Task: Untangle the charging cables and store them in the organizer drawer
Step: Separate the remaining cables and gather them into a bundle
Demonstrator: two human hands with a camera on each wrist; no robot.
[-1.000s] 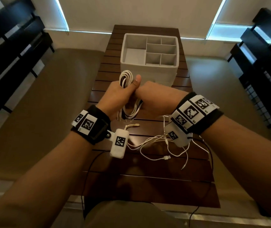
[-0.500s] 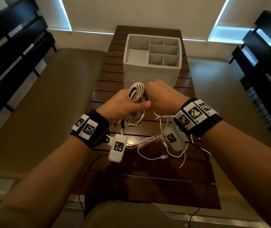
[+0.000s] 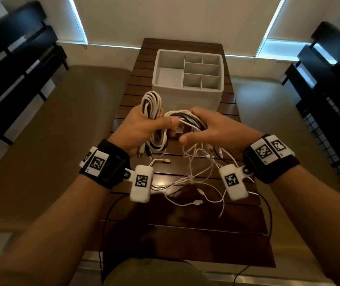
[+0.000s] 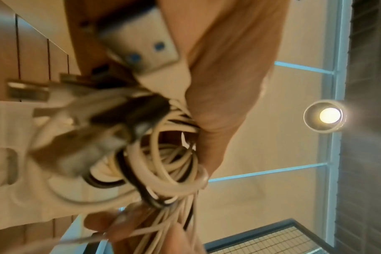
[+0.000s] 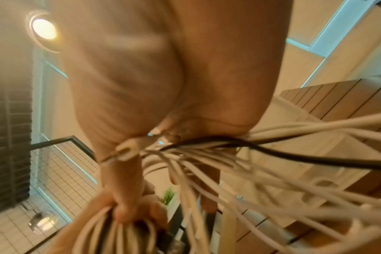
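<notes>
My left hand (image 3: 142, 129) grips an upright coil of white and black charging cables (image 3: 151, 104), thumb pressed across it; USB plugs hang below the palm. In the left wrist view the coil (image 4: 163, 165) fills the middle, blurred. My right hand (image 3: 212, 129) curls its fingers over a second bunch of white and black loops (image 3: 185, 118) that joins the coil, thumb spread. Thin white cables (image 5: 207, 168) fan out from under its fingers. The white organizer (image 3: 187, 96), with several empty compartments, stands just beyond both hands.
A loose tangle of thin white cables (image 3: 196, 182) with plugs lies on the dark slatted wooden table (image 3: 185, 234) under my wrists. Tan cushioned seats flank the table on both sides. Black railings stand at the far left and right.
My hands, pressed together round one coil before, have moved apart. The left keeps the coil upright; loops have spread out towards the right hand, whose thumb has lifted away.
</notes>
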